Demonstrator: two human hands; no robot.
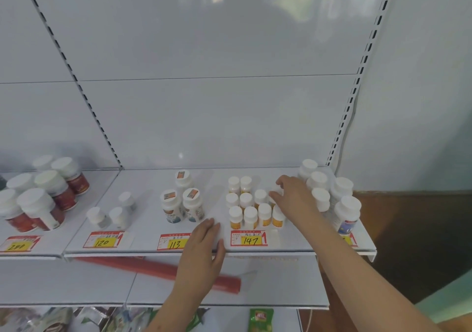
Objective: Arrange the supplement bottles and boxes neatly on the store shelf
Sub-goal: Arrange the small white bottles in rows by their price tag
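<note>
Yellow-label bottles (pixel 251 207) mostly blocked into rows; one white-capped bottle (pixel 277 191) pinched by right hand (pixel 293 195) (placement pending). Left hand (pixel 204 246) flat, fingers straight, on shelf edge (pixel 143 251).

White caps top every bottle: the small bottles (pixel 250 216) carry orange-yellow labels, the large bottles (pixel 46 209) at left dark red ones, the three middle bottles (pixel 182 202) white-and-blue ones, while the price tags (pixel 249 238) are red-bordered with yellow patches, on a white shelf (pixel 143 239).
</note>
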